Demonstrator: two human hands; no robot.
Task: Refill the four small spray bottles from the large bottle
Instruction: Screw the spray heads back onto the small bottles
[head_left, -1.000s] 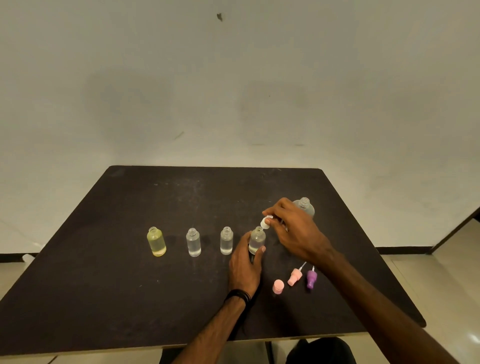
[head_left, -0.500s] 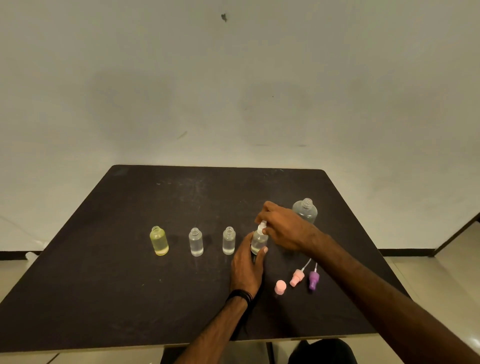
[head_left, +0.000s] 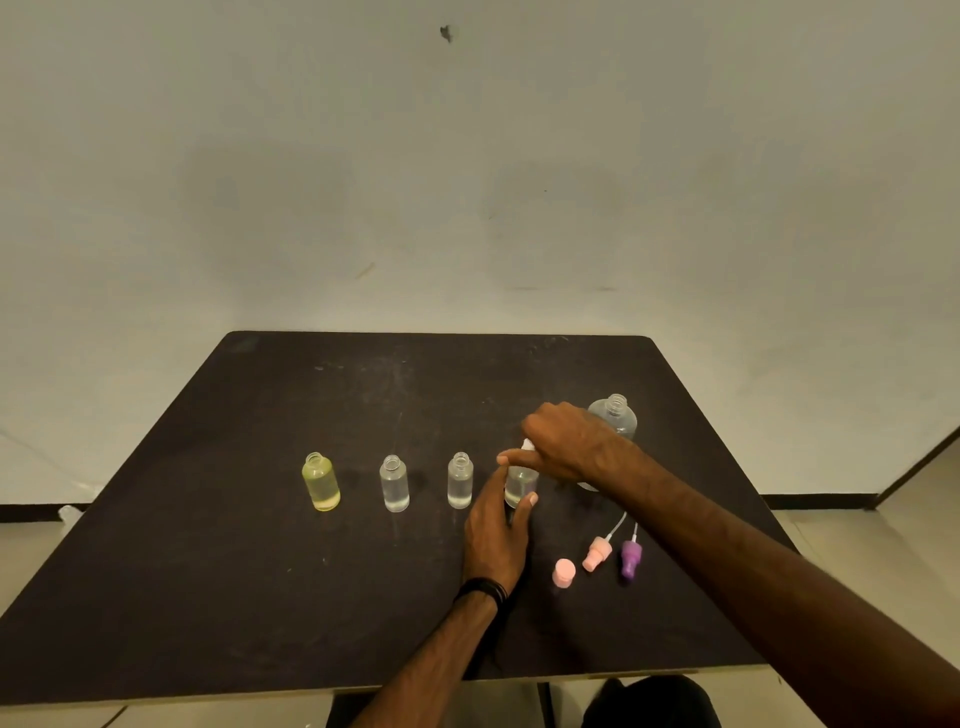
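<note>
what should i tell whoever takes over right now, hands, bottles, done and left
Left hand grips the fourth small bottle; right hand is fitting a white spray top on it.
The yellow bottle and two clear bottles hold liquid, uncapped.
Large bottle stands open behind.
Left: two pink tops and the purple top lie loose; cap those three.

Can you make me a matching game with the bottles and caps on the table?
Things:
1. yellow bottle
2. large bottle
3. purple cap
4. left hand

Places:
A. lying near the front, beside a pink cap
B. far left of the row
C. holding the bottle at the right end of the row
D. behind the right hand

Pairs: 1-B, 2-D, 3-A, 4-C
</note>
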